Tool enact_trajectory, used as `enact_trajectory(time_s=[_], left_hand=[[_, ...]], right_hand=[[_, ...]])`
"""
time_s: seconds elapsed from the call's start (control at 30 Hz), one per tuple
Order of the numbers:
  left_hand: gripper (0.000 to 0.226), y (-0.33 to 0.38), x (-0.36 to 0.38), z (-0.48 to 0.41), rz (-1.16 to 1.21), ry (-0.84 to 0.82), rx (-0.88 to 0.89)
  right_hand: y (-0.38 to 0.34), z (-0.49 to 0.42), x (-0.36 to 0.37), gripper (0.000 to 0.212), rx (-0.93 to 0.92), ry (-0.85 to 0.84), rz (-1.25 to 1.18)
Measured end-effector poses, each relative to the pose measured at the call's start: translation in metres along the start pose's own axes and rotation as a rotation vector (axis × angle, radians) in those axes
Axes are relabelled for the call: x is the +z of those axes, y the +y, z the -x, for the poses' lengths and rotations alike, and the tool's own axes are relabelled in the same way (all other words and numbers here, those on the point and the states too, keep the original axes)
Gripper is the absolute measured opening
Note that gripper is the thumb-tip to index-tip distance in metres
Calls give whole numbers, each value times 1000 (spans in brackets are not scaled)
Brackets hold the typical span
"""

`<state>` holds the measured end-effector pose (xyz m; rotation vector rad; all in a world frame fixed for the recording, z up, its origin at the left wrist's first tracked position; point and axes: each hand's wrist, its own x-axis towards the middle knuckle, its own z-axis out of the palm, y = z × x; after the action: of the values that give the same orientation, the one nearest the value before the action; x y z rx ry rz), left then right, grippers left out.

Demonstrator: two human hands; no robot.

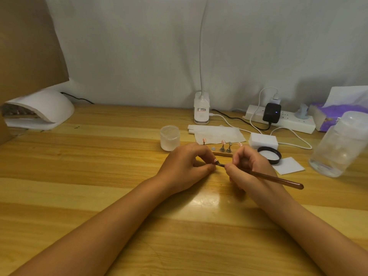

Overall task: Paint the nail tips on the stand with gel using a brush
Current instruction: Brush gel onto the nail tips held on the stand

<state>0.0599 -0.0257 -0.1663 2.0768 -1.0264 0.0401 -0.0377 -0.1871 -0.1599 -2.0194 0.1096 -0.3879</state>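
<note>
Now left hand (186,166) pinches a nail tip (215,160) (pink), right hand (247,168) grips brush (278,179)

Both my forearms are bare right down from the bottom edge of the view to the wrists; no sleeve shows on either. My left hand (186,166) wears no ring, watch or bracelet, and no glove. My right hand (249,168) is just as plain: bare fingers, bare wrist. My own fingernails are too small and turned away to tell whether they are painted.
</note>
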Motion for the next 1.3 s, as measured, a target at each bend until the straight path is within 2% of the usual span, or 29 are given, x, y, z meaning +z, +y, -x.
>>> enact_trajectory(time_s=[0.17,0.37,0.67,0.83,1.03,1.13,1.3], left_hand=[[10,0,0,-1,8,-1,-2],[9,-1,0,-1,15,-3,-5],[10,-2,1,-1,14,13,8],[10,-1,0,0,13,18,17],[10,-1,0,0,8,11,18],[10,-1,0,0,-7,7,8],[10,0,0,0,-5,5,12]], right_hand=[[0,1,1,14,-33,17,28],[-2,0,0,10,-7,28,-106],[-2,0,2,16,-35,39,85],[-1,0,2,13,-60,44,87],[0,0,0,10,-22,35,-75],[0,1,1,10,-20,0,-41],[1,0,2,12,-27,38,49]])
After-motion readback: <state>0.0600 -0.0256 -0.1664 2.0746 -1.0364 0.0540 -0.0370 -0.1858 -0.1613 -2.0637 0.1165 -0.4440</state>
